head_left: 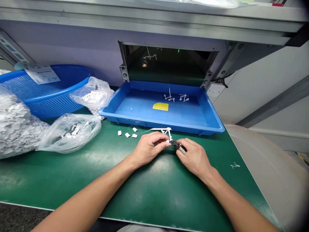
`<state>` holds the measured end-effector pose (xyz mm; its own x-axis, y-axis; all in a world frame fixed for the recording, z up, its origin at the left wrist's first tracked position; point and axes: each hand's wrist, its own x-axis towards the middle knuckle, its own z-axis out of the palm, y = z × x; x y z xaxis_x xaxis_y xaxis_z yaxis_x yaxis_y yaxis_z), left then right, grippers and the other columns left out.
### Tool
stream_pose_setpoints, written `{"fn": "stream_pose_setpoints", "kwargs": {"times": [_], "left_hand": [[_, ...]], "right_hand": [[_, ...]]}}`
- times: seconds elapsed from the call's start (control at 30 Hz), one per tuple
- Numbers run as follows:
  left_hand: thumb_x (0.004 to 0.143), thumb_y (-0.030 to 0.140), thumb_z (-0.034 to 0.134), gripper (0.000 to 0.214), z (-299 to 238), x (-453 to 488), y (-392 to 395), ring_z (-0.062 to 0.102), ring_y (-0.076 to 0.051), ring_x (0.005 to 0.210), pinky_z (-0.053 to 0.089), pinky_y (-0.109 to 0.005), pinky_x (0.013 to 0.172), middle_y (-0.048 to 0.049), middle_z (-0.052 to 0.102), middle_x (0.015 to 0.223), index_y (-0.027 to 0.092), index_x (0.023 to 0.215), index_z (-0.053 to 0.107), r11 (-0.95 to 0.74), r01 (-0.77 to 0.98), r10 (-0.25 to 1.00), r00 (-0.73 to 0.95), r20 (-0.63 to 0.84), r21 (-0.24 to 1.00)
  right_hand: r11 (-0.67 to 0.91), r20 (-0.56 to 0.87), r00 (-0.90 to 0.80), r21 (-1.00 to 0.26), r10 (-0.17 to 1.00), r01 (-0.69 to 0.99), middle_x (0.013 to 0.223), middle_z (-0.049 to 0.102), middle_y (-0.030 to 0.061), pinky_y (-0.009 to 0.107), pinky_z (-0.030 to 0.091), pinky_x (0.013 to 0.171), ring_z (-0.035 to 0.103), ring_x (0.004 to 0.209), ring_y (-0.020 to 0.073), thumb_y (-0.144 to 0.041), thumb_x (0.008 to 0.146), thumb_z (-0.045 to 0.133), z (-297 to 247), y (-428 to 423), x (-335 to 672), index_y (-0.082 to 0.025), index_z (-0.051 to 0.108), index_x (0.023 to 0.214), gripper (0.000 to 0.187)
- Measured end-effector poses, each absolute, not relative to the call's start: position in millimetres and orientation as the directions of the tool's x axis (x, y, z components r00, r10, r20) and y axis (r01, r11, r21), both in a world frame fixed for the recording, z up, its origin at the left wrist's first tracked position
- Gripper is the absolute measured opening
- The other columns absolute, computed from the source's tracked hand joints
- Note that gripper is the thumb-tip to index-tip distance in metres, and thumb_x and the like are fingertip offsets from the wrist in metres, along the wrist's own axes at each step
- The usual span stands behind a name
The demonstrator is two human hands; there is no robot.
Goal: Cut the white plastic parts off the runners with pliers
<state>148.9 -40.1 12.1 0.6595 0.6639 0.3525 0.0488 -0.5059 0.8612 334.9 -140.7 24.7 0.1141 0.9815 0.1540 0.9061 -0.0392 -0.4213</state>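
My left hand (151, 148) pinches a white plastic sprue (169, 132) whose thin runner stretches out to the left above my fingers. In my right hand (194, 156) are small nippers (177, 145), and their dark jaws touch the lower end of the sprue by my left fingertips. Whether the jaws are fully closed on the plastic is too small to tell. Several small white moulded pieces (127, 135) lie on the green table just left of my left hand.
A blue tray (135, 120) stands behind my hands with white sprues (169, 97) and a yellow label (160, 106). Above it opens a chute (166, 69). To the left are plastic bags of white parts (72, 132) and a blue basket (58, 100). A scrap (235, 165) lies right.
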Motion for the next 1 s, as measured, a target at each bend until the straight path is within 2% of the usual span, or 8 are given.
{"fn": "stream_pose_setpoints", "kwargs": {"times": [0.23, 0.3, 0.37, 0.47, 0.6, 0.7, 0.83, 1.0], "left_hand": [[0.089, 0.024, 0.064, 0.009, 20, 148, -35, 0.061, -0.012, 0.077, 0.049, -0.022, 0.072, -0.0018, 0.067, 0.089, 0.018, 0.095, 0.068, -0.528, 0.015, 0.614, 0.697, 0.369, 0.849], [0.089, 0.026, 0.065, 0.01, 41, 132, -23, 0.062, -0.013, 0.074, 0.051, -0.023, 0.071, -0.0015, 0.067, 0.087, 0.019, 0.096, 0.069, -0.537, 0.023, 0.692, 0.584, 0.424, 0.843], [0.088, 0.031, 0.065, 0.016, 65, 104, 0, 0.063, -0.013, 0.069, 0.053, -0.024, 0.066, -0.0014, 0.067, 0.084, 0.02, 0.1, 0.068, -0.55, 0.062, 0.802, 0.318, 0.505, 0.833], [0.088, 0.04, 0.063, 0.025, 94, 48, 50, 0.062, -0.013, 0.066, 0.053, -0.024, 0.062, -0.0021, 0.066, 0.083, 0.021, 0.104, 0.066, -0.601, 0.229, 0.785, -0.011, 0.62, 0.766], [0.088, 0.042, 0.058, 0.029, 113, -23, 122, 0.062, -0.015, 0.065, 0.049, -0.023, 0.06, -0.0043, 0.069, 0.082, 0.017, 0.098, 0.069, -0.389, 0.664, 0.848, -0.013, 0.53, 0.638], [0.082, 0.034, 0.063, 0.023, 111, -51, 160, 0.064, -0.018, 0.07, 0.047, -0.024, 0.064, -0.0061, 0.071, 0.081, 0.015, 0.089, 0.073, -0.255, 0.814, 0.926, 0.05, 0.375, 0.522], [0.071, 0.027, 0.072, 0.021, 108, -51, 176, 0.066, -0.022, 0.074, 0.047, -0.026, 0.069, -0.006, 0.072, 0.076, 0.015, 0.088, 0.075, -0.299, 0.833, 0.925, 0.133, 0.355, 0.467], [0.092, 0.04, 0.048, 0.035, 125, -12, 179, 0.066, -0.021, 0.091, 0.047, -0.026, 0.08, -0.0051, 0.072, 0.102, 0.018, 0.107, 0.071, -0.464, 0.787, 0.848, 0.26, 0.462, 0.408]], "right_hand": [[-0.066, -0.133, -0.009, -0.547, 0.991, 0.834, 0.07, 0.063, -0.0033, 0.023, 0.037, 0.055, 0.055, 0.062, 0.0139, -0.027, 0.084, 0.052, 53, -137, 366, -0.022, 0.067, 0.081, 0.016], [-0.065, -0.044, 0.049, -0.601, 0.998, 0.796, 0.079, 0.066, -0.0019, 0.024, 0.044, 0.061, 0.06, 0.069, 0.015, -0.03, 0.086, 0.053, 59, -138, 368, -0.023, 0.068, 0.091, 0.017], [0.049, 0.111, 0.027, -0.629, 0.993, 0.776, 0.097, 0.067, 0.0017, 0.027, 0.05, 0.075, 0.064, 0.084, 0.0175, -0.027, 0.085, 0.053, 62, -140, 360, -0.023, 0.067, 0.103, 0.023], [0.3, 0.231, -0.206, -0.525, 0.951, 0.796, 0.135, 0.051, 0.0057, 0.033, 0.047, 0.097, 0.056, 0.116, 0.0228, -0.018, 0.081, 0.053, 60, -142, 338, -0.025, 0.06, 0.121, 0.042], [0.358, 0.095, -0.345, -0.295, 0.934, 0.886, 0.155, 0.025, 0.0033, 0.038, 0.052, 0.09, 0.055, 0.118, 0.0277, -0.017, 0.077, 0.054, 40, -128, 316, -0.032, 0.045, 0.139, 0.064], [0.284, 0.044, -0.28, -0.163, 0.959, 0.945, 0.147, 0.037, 0.0094, 0.04, 0.053, 0.083, 0.062, 0.103, 0.0286, -0.018, 0.077, 0.057, 17, -105, 311, -0.028, 0.047, 0.137, 0.061], [0.234, 0.065, -0.229, -0.071, 0.971, 0.97, 0.107, 0.059, 0.0087, 0.038, 0.047, 0.076, 0.06, 0.088, 0.026, -0.012, 0.076, 0.057, -2, -90, 314, -0.022, 0.063, 0.102, 0.028], [0.236, 0.095, -0.226, -0.116, 0.97, 0.965, 0.095, 0.059, 0.0043, 0.031, 0.041, 0.067, 0.056, 0.08, 0.0216, -0.005, 0.075, 0.054, -2, -122, 325, -0.024, 0.058, 0.09, 0.025]]}}
